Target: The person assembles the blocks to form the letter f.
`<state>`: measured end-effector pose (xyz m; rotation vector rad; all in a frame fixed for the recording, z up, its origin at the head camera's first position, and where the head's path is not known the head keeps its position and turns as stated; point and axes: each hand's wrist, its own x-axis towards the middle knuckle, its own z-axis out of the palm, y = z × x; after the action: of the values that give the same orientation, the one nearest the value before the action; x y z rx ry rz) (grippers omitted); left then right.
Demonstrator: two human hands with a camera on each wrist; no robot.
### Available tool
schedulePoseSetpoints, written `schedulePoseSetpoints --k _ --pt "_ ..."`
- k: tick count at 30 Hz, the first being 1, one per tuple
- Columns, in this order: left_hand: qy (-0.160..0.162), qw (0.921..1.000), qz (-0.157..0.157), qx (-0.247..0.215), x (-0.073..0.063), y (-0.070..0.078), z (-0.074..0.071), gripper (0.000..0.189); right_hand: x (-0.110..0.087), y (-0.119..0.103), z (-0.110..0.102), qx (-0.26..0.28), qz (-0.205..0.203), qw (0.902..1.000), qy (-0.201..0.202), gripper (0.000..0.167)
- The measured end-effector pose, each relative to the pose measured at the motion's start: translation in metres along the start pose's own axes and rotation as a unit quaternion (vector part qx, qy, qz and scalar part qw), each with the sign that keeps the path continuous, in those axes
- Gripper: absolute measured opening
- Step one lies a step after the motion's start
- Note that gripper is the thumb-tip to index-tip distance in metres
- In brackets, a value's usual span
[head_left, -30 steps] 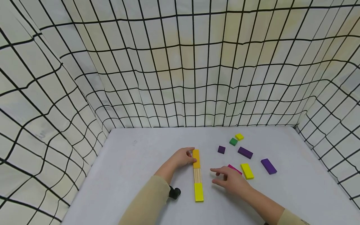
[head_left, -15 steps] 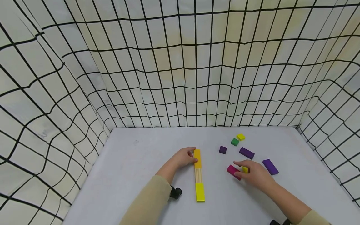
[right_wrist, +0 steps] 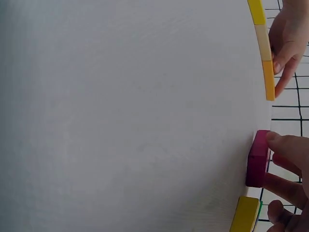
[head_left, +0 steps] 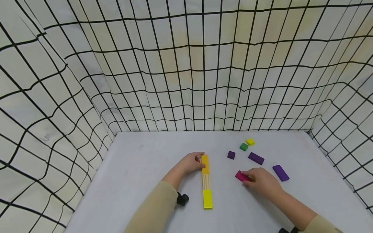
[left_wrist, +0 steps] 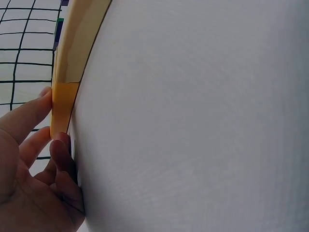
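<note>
A straight row on the white table has an orange block (head_left: 205, 165) at its far end, a plain wood piece (head_left: 205, 181) in the middle and a yellow block (head_left: 208, 199) nearest me. My left hand (head_left: 188, 162) holds the orange block between thumb and index finger, at its left side and far end. To the right, my right hand (head_left: 265, 182) pinches a magenta block (head_left: 241, 176), its thumb on the near side. That block appears to rest on the table. Another yellow block (right_wrist: 245, 215) lies close beside it, mostly hidden by the right hand in the head view.
Beyond the right hand lie two purple blocks (head_left: 256, 158), a small dark purple cube (head_left: 231, 155), a green cube (head_left: 243, 147) and a small yellow block (head_left: 250, 141). A black net (head_left: 204, 87) over pale sheeting surrounds the table (head_left: 140, 194).
My right hand has moved right, from near the row to the magenta block, and its fingers have closed on it. The left hand stays at the orange block.
</note>
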<state>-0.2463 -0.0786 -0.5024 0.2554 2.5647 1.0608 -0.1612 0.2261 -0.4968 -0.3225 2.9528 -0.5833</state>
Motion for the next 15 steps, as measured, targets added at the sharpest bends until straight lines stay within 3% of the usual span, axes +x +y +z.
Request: schedulePoseSetpoints --k 15 --pt "-0.002 1.0000 -0.003 -0.001 -0.0027 0.0021 -0.0018 0.058 0.0033 -0.0026 0.0033 -0.030 -0.007 0.9995 0.012 0.033"
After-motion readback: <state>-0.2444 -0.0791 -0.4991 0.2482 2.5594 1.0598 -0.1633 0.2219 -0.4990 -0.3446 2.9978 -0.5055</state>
